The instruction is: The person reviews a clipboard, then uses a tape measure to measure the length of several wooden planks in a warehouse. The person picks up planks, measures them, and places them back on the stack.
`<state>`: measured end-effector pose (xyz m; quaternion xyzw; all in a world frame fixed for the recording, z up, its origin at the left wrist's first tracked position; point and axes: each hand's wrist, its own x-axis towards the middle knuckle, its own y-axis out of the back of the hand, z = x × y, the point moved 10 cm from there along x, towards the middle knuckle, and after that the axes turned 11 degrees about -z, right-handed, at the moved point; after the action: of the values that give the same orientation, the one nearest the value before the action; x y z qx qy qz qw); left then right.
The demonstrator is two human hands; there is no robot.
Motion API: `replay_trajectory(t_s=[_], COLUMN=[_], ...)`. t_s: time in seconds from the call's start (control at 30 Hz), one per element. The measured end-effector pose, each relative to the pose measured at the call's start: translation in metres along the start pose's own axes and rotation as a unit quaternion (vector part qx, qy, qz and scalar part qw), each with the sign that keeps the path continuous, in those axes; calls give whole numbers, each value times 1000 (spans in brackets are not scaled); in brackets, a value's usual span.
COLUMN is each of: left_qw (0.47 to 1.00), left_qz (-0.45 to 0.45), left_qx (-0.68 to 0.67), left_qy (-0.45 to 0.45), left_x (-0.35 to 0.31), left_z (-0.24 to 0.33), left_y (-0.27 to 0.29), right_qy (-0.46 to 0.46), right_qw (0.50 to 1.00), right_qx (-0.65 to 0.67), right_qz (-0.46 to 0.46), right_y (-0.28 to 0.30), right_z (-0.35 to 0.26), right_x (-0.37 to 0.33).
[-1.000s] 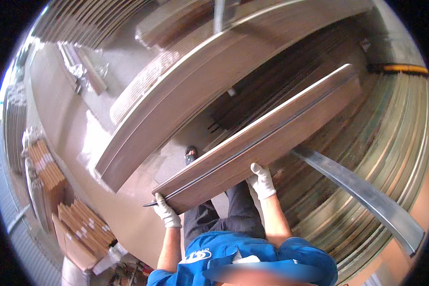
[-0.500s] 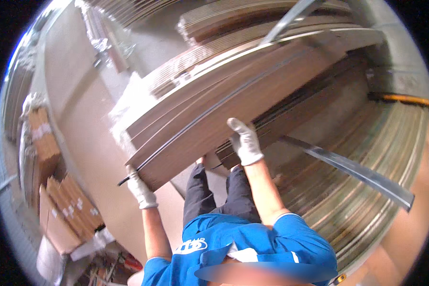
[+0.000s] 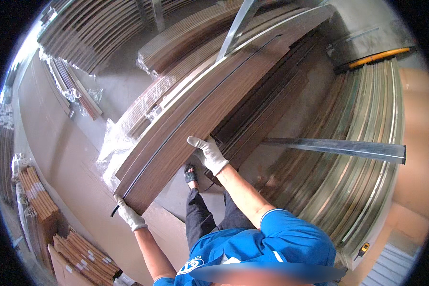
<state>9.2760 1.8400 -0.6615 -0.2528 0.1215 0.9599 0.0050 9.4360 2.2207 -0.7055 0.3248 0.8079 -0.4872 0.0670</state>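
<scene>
- Holding the board point(image 3: 206, 108) aslant over the floor point(image 3: 76, 157), a dark strip point(image 3: 188, 115) along its face; I can't tell whether its far end rests on anything.
- My left grip point(image 3: 130, 216) is closed on its near end, my right grip point(image 3: 209, 154) on its lower edge, thumb on the face.
- I judge this a two-handed steadying step; the next move calls for both working together, the board being long.
- Beyond lie wrapped planks point(image 3: 148, 102); rightward, a metal bar point(image 3: 338, 147).
</scene>
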Motion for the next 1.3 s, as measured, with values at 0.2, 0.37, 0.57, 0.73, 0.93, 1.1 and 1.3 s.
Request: replay_trajectory(t_s=[0.2, 0.37, 0.57, 0.73, 0.93, 1.1, 1.3], left_qw=[1000, 998, 998, 987, 949, 968, 987], left_qz=[-12, -52, -25, 2, 50, 15, 0], left_qx=[3, 17, 51, 160, 306, 248, 158], left_qy=[-3, 22, 2, -26, -50, -43, -41], left_x=[11, 18, 27, 32, 30, 38, 24], left_z=[14, 13, 19, 35, 50, 38, 51], left_y=[-1, -8, -4, -7, -4, -6, -15], right_qy=[4, -15, -14, -85, -152, -71, -103], right_qw=[999, 992, 960, 857, 841, 815, 683], right_qx=[-28, -123, -277, -509, -518, -574, -721], right_qz=[-26, -26, -34, 7, 10, 35, -54], right_y=[-13, -14, -8, -4, -7, -11, -48], right_z=[-12, -19, -27, -44, -51, -76, -129], right_x=[4, 6, 17, 18, 13, 17, -54])
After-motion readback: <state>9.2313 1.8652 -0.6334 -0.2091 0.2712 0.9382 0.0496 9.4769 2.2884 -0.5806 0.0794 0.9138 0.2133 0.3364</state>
